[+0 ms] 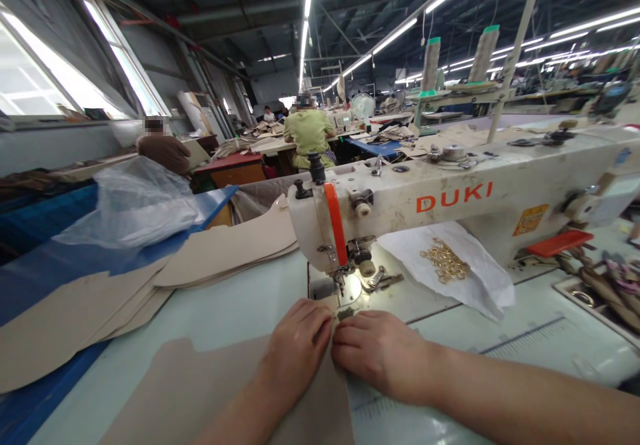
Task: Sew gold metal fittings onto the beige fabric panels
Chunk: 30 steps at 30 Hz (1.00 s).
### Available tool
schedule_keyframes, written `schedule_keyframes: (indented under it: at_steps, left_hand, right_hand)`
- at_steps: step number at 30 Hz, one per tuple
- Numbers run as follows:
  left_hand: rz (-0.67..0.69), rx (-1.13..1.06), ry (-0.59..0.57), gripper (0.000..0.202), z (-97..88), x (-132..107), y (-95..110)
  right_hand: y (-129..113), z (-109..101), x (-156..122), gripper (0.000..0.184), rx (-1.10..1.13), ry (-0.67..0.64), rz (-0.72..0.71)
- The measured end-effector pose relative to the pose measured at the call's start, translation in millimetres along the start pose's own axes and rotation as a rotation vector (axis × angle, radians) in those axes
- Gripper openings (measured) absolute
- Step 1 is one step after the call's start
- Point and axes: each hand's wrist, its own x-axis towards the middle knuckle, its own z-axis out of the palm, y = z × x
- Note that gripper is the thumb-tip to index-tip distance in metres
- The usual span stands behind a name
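A beige fabric panel lies on the pale sewing table, its narrow far end just in front of the sewing machine's needle and presser foot. My left hand is closed on that end from the left, thumb and fingers pinched together. From the right, my right hand grips the panel's edge with curled fingers. The fingertips of both hands nearly meet. Between them and the needle shows a small dark scrap, whose kind I cannot make out. My fingers hide part of the panel's end.
Stacked beige panels lie left of the machine head. Gold-coloured metal rings rest on white paper under the machine arm. A tray stands at right. Clear plastic lies far left; co-workers sit beyond.
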Motion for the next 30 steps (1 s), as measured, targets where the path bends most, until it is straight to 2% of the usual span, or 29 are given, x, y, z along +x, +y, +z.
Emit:
schedule_keyframes:
  at_steps: [10,23,30]
  left_hand:
    - [-0.004,0.010,-0.007,0.019,0.1,1.5,0.7]
    - [-0.009,-0.041,-0.039,0.018,-5.1,-2.3,-0.1]
    - [-0.027,-0.044,-0.003,0.018,-6.7,-6.0,1.5]
  right_hand:
    - [0.0,1.1,0.4,0.013,0.017,0.011,0.012]
    - [-0.4,0.6,3.4,0.009,0.001,0.000,0.141]
    - [-2.3,1.4,6.7,0.007,-0.021,-0.016,0.153]
